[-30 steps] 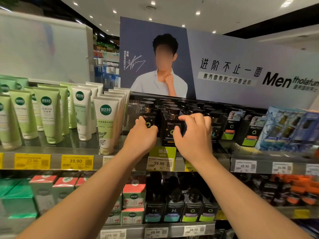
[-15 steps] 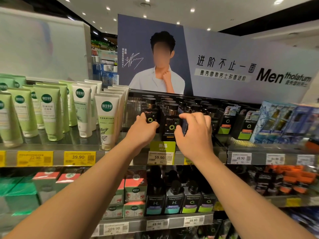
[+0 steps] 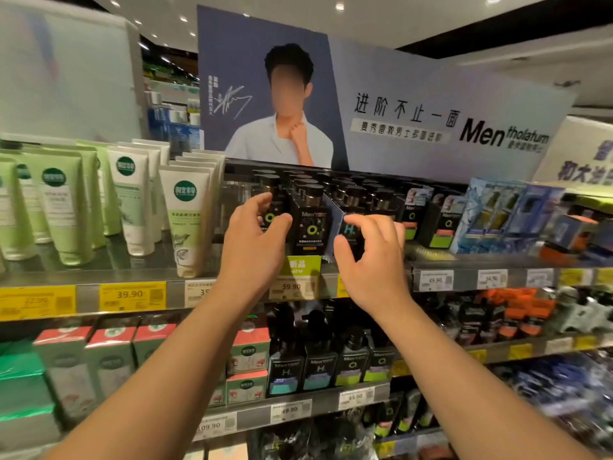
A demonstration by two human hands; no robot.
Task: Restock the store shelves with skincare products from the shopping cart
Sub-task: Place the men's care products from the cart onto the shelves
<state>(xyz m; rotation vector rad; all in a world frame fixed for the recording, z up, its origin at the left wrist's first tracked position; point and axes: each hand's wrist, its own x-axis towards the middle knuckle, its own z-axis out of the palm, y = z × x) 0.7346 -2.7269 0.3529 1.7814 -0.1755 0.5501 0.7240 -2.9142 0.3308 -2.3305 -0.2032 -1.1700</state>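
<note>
Fronting up the black bottles on the top shelf [image 3: 199, 275] right now, by the look of it. Left hand [image 3: 252, 247] curled round the leftmost black bottle [image 3: 270, 212], thumb hooked across its front near the green O logo, fingers round the far side, probably so it can be nudged or turned label-out. Right hand [image 3: 368, 260] curled too, fingertips on a dark bottle with a teal H [image 3: 350, 230], sitting just right of a pale divider card [image 3: 333, 224]. Looks like a pinch on it, though the palm hides most of the contact, so not 100% sure how firm.

Between both hands, the boxed Men bottle [image 3: 310, 227] standing upright and face-forward, right above the green "new" tag [image 3: 300, 265] and the 59.90 price label [image 3: 292, 287]. Makes sense: hero item lined up over its own tag.

Rest of the black stock packed in rows behind, caps in tidy lines. Green and white tubes [image 3: 131, 197] off to the left, standing on their caps.

No shopping cart in view, so can't say how much is left to shelve.
</note>
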